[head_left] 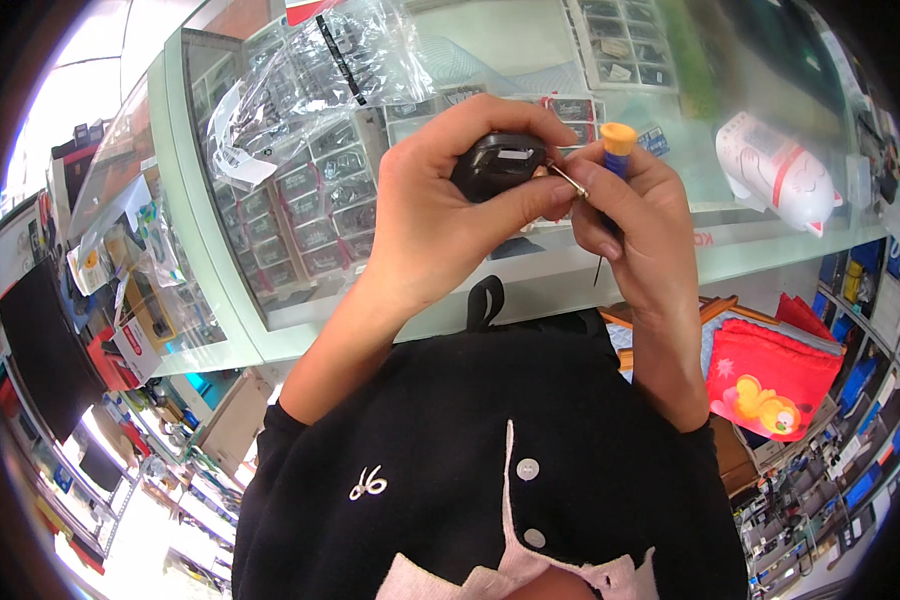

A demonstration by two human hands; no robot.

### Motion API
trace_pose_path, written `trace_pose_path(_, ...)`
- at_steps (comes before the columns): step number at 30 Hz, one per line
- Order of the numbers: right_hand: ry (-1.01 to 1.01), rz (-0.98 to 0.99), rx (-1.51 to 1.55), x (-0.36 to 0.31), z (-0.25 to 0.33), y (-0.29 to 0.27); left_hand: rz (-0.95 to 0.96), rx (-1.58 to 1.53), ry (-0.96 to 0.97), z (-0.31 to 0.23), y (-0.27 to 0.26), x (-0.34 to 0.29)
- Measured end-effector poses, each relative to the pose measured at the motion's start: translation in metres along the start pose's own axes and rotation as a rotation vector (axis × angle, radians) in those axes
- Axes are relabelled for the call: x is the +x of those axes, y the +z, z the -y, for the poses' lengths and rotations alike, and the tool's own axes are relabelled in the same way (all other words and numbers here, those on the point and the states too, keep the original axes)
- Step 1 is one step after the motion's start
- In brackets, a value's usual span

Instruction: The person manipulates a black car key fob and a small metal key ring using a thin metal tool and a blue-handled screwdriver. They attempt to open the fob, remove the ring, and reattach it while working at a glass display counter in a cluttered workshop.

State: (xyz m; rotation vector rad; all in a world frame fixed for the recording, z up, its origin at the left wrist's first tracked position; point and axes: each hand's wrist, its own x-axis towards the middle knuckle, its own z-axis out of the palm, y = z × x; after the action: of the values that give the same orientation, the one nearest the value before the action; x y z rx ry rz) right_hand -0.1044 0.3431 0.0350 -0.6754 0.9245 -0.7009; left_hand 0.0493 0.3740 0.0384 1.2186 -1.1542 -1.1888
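My left hand (425, 205) is closed around a glossy black, rounded object (498, 165) that looks like a car key fob. A slim metal piece (570, 181) sticks out at its right end, between the fingertips of both hands; its kind is too small to tell. My right hand (650, 215) holds a screwdriver (619, 140) with a yellow cap and blue handle. The screwdriver's thin shaft points down below the palm. My right thumb and forefinger meet at the metal piece. Both hands are held above a glass counter (430, 318).
Crumpled clear plastic bags (340, 60) lie on the counter at the far left. A white cat-shaped figure (780, 170) lies to the right. Beneath the glass are boxes (315, 215) with small compartments. A red cloth bag (770, 380) is at the lower right, near shelves.
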Motion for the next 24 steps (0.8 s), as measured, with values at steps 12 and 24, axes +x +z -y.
trace_pose_path(12, -0.268, 0.005, -0.250, -0.009, -0.005, 0.001, -0.132, -0.314, -0.213, 0.004, 0.005, -0.007)
trace_pose_path(24, -0.366, -0.013, -0.251, -0.003, -0.008, 0.001, -0.065, -0.322, -0.240, 0.008, -0.001, -0.004)
